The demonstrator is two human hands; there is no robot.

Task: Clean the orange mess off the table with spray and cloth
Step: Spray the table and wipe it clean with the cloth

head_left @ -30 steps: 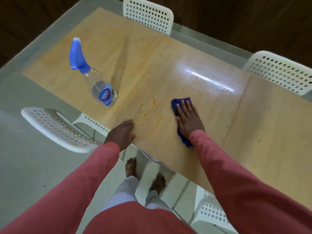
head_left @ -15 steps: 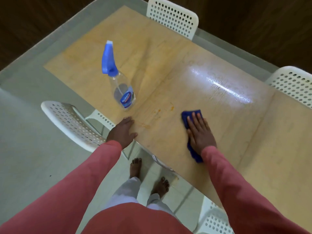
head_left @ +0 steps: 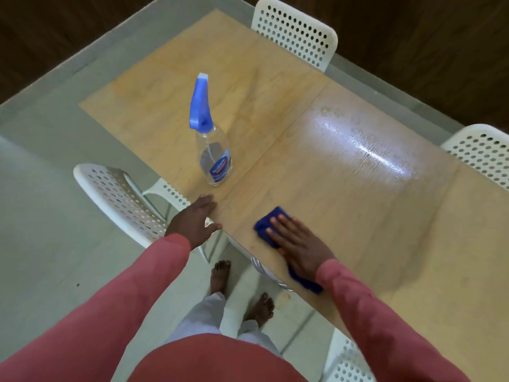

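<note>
My right hand [head_left: 298,242] presses flat, fingers straight, on a blue cloth [head_left: 268,220] near the front edge of the wooden table [head_left: 358,216]. Most of the cloth is hidden under the palm. My left hand [head_left: 192,220] rests open on the table's front edge, to the left of the cloth. A clear spray bottle [head_left: 213,153] with a blue trigger head stands upright just beyond the left hand. No orange marks show on the wood around the cloth.
White perforated chairs stand around the table: one at the near left [head_left: 121,199], one at the far side [head_left: 297,31], one at the right [head_left: 482,153], one below the near edge [head_left: 347,362]. A bright wet glare [head_left: 369,153] lies mid-table.
My right hand has slid the cloth left and toward the front edge, over the spot where orange smears showed. The smears are no longer visible. The left hand stays on the edge.
</note>
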